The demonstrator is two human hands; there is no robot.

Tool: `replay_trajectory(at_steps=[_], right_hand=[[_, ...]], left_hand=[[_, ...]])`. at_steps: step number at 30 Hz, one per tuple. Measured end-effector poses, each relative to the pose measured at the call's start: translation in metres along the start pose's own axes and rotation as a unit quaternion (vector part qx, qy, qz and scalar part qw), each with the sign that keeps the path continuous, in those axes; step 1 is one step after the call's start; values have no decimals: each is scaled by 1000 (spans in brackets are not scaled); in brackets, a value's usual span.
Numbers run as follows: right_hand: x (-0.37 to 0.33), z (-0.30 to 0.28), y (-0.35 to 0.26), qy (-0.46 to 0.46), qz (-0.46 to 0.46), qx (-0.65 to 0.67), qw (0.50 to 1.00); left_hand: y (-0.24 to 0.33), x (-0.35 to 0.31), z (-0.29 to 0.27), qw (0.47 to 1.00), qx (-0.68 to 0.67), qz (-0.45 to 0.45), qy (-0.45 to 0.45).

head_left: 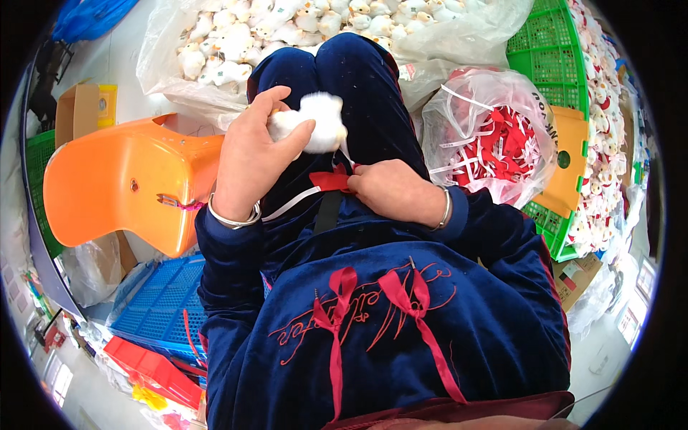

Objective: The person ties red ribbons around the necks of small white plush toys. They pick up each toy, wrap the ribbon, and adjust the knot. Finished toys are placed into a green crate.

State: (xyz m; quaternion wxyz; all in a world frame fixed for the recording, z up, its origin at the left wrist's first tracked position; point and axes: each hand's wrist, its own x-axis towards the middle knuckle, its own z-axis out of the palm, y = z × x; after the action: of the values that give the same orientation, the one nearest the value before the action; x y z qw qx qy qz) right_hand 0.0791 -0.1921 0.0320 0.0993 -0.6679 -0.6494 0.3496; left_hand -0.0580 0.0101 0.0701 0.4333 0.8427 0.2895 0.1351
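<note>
At the frame's upper centre the left hand [249,152] pinches a white toy [320,123]; just below, the right hand [396,190] pinches red cloth [331,180] with white ribbon [294,203]; I'd grip the toy lightly and lay the ribbon flat, untwisted.

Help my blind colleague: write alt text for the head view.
A person's left hand holds a white toy; the right hand grips a red piece. Beyond the knees lies a bag of white toys, with an orange chair left and a bag of red pieces right.
</note>
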Motion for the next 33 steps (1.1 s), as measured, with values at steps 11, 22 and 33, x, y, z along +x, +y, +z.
replay_trajectory(at_steps=[11,22,33], right_hand=[[-19,-81,38,38,23,466,884],[-11,-111,23,52,54,501,862],[-2,-114,37,-15,115,504,856]], left_hand=[[7,-10,7,985,6,64,-159],[23,7,14,860,-390,-121,-306],[3,18,-26,932,-282,-84,-212]])
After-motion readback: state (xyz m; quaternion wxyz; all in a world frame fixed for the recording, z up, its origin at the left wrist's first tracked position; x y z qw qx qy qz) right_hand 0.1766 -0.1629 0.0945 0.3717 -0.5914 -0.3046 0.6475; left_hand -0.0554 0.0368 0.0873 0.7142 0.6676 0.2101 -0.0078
